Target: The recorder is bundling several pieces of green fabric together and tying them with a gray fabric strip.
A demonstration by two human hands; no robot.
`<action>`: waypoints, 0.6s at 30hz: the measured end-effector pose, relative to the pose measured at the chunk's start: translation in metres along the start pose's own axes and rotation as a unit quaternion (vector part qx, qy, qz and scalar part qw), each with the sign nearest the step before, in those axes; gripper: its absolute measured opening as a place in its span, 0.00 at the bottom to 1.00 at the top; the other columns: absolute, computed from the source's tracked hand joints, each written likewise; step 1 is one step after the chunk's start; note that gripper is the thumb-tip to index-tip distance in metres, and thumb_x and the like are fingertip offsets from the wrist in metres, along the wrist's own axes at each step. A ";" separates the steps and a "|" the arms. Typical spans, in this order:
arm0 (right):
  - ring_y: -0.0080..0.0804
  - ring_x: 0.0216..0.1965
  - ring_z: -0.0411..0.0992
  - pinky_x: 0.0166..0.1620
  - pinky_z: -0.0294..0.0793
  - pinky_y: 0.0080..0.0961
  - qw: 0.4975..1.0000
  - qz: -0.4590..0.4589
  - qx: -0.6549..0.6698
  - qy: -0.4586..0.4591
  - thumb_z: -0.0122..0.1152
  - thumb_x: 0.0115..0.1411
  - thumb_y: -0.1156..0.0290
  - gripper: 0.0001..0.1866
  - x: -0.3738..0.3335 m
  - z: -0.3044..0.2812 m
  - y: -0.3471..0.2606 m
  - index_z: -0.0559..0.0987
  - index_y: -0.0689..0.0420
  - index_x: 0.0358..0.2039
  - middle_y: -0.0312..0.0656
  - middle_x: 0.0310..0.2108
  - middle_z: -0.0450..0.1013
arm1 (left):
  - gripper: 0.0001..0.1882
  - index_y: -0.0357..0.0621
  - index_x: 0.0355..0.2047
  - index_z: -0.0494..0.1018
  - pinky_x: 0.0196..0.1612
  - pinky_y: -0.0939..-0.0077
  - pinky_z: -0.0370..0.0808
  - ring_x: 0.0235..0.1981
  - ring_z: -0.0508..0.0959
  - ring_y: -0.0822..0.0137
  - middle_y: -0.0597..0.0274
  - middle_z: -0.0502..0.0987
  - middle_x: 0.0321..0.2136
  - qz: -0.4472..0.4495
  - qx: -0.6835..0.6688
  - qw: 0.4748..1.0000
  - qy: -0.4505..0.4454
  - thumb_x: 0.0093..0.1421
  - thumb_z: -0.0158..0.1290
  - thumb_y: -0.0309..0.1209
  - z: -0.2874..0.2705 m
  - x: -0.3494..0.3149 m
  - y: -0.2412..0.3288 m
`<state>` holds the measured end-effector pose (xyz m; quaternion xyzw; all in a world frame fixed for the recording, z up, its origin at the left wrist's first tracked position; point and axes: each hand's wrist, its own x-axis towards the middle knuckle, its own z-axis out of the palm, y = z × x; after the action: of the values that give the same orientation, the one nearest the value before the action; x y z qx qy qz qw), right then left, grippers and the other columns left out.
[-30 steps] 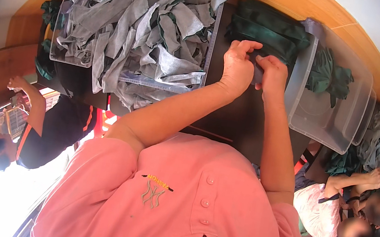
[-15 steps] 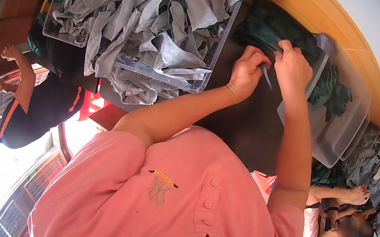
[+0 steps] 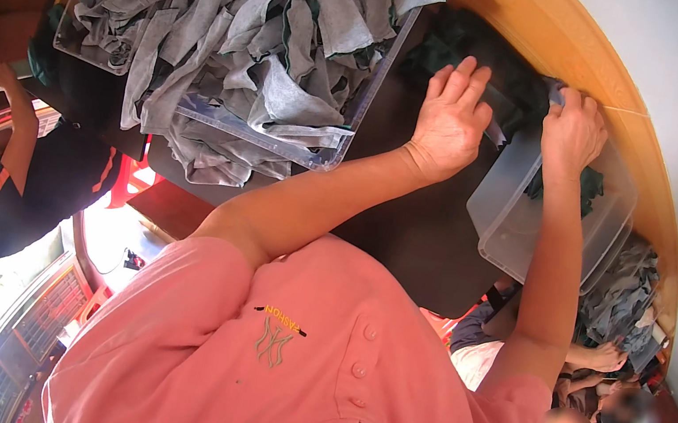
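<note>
My left hand [image 3: 451,123] lies with its fingers stretched out at the near edge of a dark green cloth bundle [image 3: 519,76] on the dark tabletop [image 3: 416,233]. Beside its thumb, a small pale grey-purple piece [image 3: 495,134] shows. Farther right, my right hand [image 3: 573,136] has its fingers curled down at the far end of a clear plastic box [image 3: 513,214]. A bit of grey cloth [image 3: 554,91] sticks out at its fingertips; the rest is hidden under the hand. Inside the box lies crumpled green cloth [image 3: 586,192], partly covered by my right wrist.
A large clear bin [image 3: 339,147] heaped with grey cloth strips [image 3: 236,24] stands to the left, strips hanging over its edge. More grey strips [image 3: 620,290] are piled at far right. A co-worker [image 3: 38,188] is on the left; other people [image 3: 592,415] are at lower right.
My hands have moved apart: the right one went right to the box's end, while the left let go of the thin grey strip and spread its fingers.
</note>
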<state>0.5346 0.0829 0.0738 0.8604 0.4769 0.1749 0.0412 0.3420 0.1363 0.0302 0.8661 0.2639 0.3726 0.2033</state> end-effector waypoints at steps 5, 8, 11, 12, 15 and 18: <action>0.43 0.42 0.74 0.42 0.70 0.43 0.999 -0.019 -0.030 -0.009 0.61 0.54 0.66 0.09 0.010 -0.018 -0.001 0.81 0.48 0.37 0.41 0.37 0.75 | 0.05 0.39 0.23 0.73 0.61 0.43 0.59 0.63 0.61 0.41 0.42 0.66 0.59 -0.015 0.003 0.999 -0.030 0.42 0.55 0.23 0.017 0.018 0.002; 0.45 0.38 0.75 0.39 0.72 0.44 1.000 -0.015 0.017 0.004 0.60 0.57 0.65 0.08 0.019 -0.023 -0.002 0.81 0.50 0.36 0.41 0.37 0.76 | 0.05 0.41 0.24 0.74 0.61 0.43 0.59 0.63 0.61 0.43 0.44 0.67 0.59 -0.012 0.016 0.999 -0.028 0.44 0.56 0.24 0.026 0.025 -0.003; 0.47 0.34 0.76 0.37 0.73 0.44 0.994 -0.012 0.112 -0.003 0.58 0.58 0.64 0.09 0.023 -0.024 -0.015 0.81 0.52 0.36 0.41 0.37 0.77 | 0.05 0.43 0.26 0.75 0.61 0.43 0.58 0.63 0.62 0.46 0.48 0.68 0.58 -0.029 0.035 0.997 -0.064 0.46 0.57 0.26 0.035 0.024 -0.013; 0.49 0.33 0.76 0.37 0.74 0.43 0.988 -0.011 0.153 -0.004 0.58 0.59 0.63 0.10 0.024 -0.024 -0.020 0.81 0.52 0.37 0.41 0.38 0.78 | 0.06 0.44 0.27 0.75 0.62 0.43 0.58 0.62 0.63 0.48 0.49 0.69 0.57 -0.032 0.037 0.996 -0.070 0.46 0.57 0.27 0.038 0.022 -0.013; 0.44 0.31 0.76 0.38 0.74 0.35 0.921 0.031 0.387 -0.025 0.57 0.59 0.69 0.10 0.033 -0.009 -0.037 0.82 0.56 0.39 0.43 0.35 0.78 | 0.07 0.44 0.28 0.75 0.62 0.44 0.57 0.62 0.64 0.49 0.50 0.70 0.56 -0.036 0.031 0.996 -0.070 0.47 0.58 0.28 0.046 0.020 -0.014; 0.35 0.32 0.75 0.39 0.72 0.25 0.759 0.046 0.630 -0.156 0.54 0.58 0.77 0.09 0.039 -0.024 -0.053 0.80 0.62 0.38 0.42 0.32 0.75 | 0.08 0.44 0.29 0.75 0.60 0.48 0.60 0.59 0.66 0.48 0.52 0.72 0.53 -0.049 -0.011 0.998 -0.037 0.46 0.58 0.27 0.047 0.020 -0.020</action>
<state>0.5019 0.1418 0.0938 0.7282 0.4264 -0.3001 -0.4448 0.3833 0.1568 0.0000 0.8629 0.2945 0.3327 0.2409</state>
